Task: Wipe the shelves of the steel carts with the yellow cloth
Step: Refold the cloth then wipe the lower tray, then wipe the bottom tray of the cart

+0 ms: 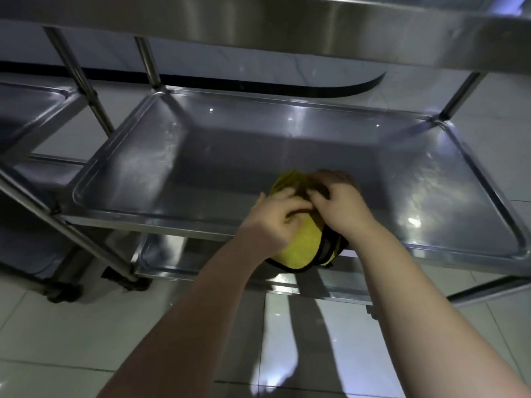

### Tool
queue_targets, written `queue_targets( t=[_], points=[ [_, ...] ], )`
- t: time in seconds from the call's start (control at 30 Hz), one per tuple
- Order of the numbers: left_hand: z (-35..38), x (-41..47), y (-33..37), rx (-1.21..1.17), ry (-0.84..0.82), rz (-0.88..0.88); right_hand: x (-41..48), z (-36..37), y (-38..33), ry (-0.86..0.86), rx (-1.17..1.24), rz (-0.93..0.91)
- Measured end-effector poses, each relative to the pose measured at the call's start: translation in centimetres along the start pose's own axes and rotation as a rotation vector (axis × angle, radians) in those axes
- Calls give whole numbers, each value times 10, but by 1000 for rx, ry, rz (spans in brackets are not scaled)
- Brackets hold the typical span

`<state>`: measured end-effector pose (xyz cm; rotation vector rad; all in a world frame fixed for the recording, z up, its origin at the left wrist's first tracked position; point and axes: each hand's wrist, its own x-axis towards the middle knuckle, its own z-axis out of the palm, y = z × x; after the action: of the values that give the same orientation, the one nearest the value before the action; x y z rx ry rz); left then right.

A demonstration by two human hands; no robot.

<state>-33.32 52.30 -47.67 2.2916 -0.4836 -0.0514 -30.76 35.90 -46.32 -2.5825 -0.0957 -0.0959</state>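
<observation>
The person stands at a steel cart [465, 90] and leans in over its middle shelf [201, 145], a shallow tray with a raised rim and rounded corners. Both hands are together at the near edge of that shelf, about midway along it. The left hand [274, 218] and the right hand [340, 209] sit side by side with fingers curled, each gripping the yellow cloth [306, 245]. The cloth is bunched into a wad between them. Its far part lies on the shelf under the fingers, and its near part, edged with dark trim, hangs out over the near rim. Whether the two hands touch each other I cannot tell. The cart's top shelf [287, 27] runs across overhead, and a lower shelf [321, 287] shows beneath the wad. Off the left edge stands a second steel cart [37, 110], close beside the first, its castor [61, 293] on the pale tiled floor [86, 340]. Light glints off the middle shelf's right half, and faint streaks show on its left side.
</observation>
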Motion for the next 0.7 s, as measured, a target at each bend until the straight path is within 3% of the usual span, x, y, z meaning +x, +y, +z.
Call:
queue_targets(
  t=[0.13, 0.27, 0.4, 0.6, 0.7],
  points=[
    [-19, -20, -17, 40, 160, -90, 21, 9, -18, -169, -200, 5],
    [-17, -29, -17, 12, 229, -84, 16, 1, -17, -134, -154, 108],
    [-9, -29, -11, 3, 259, -95, -20, -13, -12, -74, -145, 5],
    [9, -49, 9, -14, 273, 27, -98, -37, 3, 128, 228, -138],
    [21, -58, 21, 137, 130, 168, -128, -44, 13, 196, 305, -231]
  ],
)
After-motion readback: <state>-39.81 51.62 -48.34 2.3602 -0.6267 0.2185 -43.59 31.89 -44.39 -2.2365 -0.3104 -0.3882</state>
